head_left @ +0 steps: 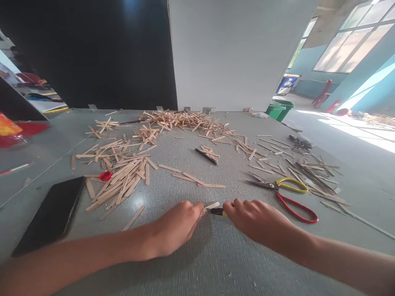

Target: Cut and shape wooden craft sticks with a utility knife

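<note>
Head view: the left hand (180, 226) pinches a wooden craft stick (212, 205), its free end jutting right; the right hand (253, 218) clutches a yellow-and-black utility knife (217, 211), pointed left on the stick's near side.

Knife (217, 211): black, and I catch some yellow
Pinched stick (213, 205): pale cream
Scissors (271, 186), three o'clock from the knife: dark metal, yellow one side, red the other
Pen (206, 156), twelve: black
Ring (105, 176), ten: red
Phone (52, 213), nine: black
Loose sticks (126, 181): light tan
Table (203, 271): grey, finely streaked
Bins (275, 110), one: green
Eleven o'clock panel (98, 53): black
Twelve o'clock panel (231, 53): pale grey
</note>
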